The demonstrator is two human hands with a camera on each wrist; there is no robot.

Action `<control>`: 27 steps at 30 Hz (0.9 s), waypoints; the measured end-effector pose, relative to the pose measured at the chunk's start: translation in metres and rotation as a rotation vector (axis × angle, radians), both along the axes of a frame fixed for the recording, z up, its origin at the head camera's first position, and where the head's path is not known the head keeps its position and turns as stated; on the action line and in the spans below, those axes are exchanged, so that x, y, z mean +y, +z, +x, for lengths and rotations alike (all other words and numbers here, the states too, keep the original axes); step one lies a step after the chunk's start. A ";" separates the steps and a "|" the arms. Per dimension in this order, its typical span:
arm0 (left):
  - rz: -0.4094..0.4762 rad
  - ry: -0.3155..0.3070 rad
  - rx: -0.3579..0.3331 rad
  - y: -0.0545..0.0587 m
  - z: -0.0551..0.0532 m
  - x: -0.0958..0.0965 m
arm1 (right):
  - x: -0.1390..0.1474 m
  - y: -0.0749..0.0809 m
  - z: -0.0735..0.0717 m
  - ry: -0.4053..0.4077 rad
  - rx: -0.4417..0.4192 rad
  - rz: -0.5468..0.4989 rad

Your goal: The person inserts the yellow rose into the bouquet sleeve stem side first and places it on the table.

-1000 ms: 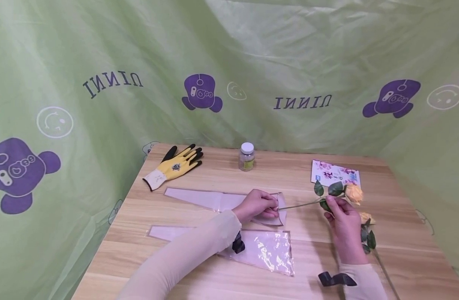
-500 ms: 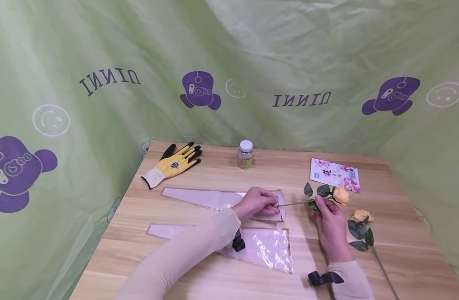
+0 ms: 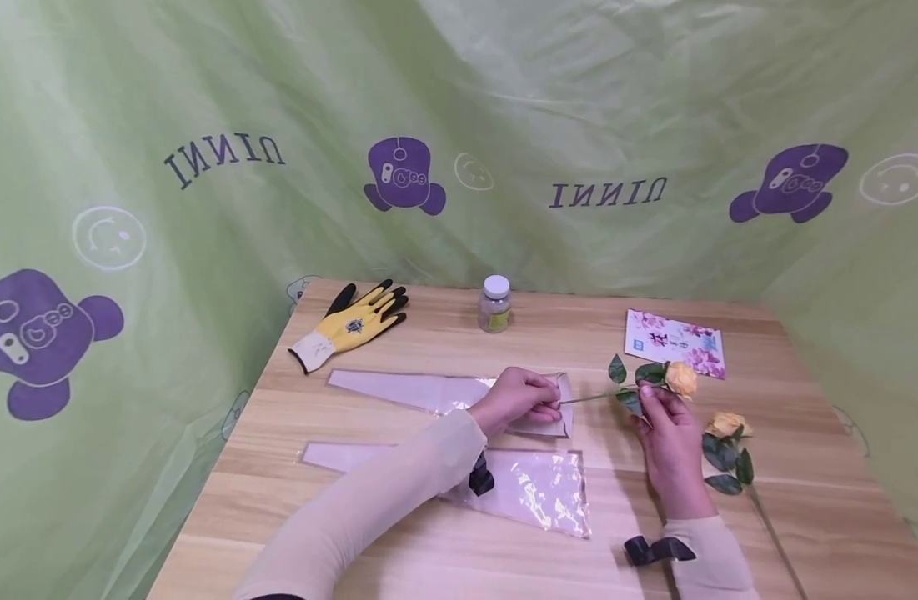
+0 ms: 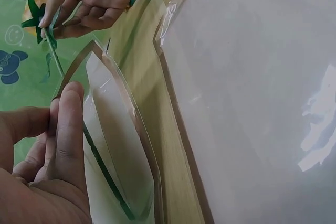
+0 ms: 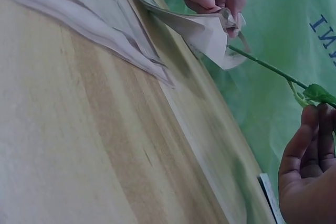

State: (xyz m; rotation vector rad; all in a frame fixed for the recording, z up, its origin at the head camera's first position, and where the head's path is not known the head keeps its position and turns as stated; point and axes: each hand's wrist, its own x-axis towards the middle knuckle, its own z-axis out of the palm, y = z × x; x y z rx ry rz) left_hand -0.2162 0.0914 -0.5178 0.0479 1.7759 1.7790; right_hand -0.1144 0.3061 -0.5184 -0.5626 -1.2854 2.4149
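My left hand (image 3: 520,398) pinches the mouth edge of a clear flower sleeve (image 3: 398,388) with a brown border, raising that end from the table. A peach artificial rose (image 3: 681,379) with green leaves is in my right hand (image 3: 672,454), pinched by the stem close to the leaves. Its green stem (image 4: 107,174) runs into the open sleeve mouth, as the left wrist view shows. Beside the right hand lies a second peach rose (image 3: 726,424), stem toward the front edge. Another sleeve (image 3: 537,492) lies flat nearer the front, partly covered by the left forearm.
A yellow and black work glove (image 3: 352,325) lies at the back left of the wooden table (image 3: 819,500). Near the back edge stands a jar (image 3: 495,307) with a white lid. A floral-printed packet (image 3: 676,343) lies behind the held rose. Green curtain fabric (image 3: 541,100) surrounds the table.
My right hand has moved left with the rose, bringing the bloom closer to the sleeve and away from the second rose. The left hand keeps its pinch on the sleeve edge.
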 end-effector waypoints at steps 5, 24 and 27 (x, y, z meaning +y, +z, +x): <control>0.024 0.001 0.000 0.007 0.003 0.001 | -0.006 0.003 -0.004 0.003 -0.025 0.057; 0.088 -0.011 0.007 0.016 0.004 0.005 | -0.031 -0.009 -0.008 0.131 -0.083 0.172; 0.109 -0.014 0.007 0.015 0.003 0.006 | -0.033 -0.012 -0.007 0.160 -0.099 0.179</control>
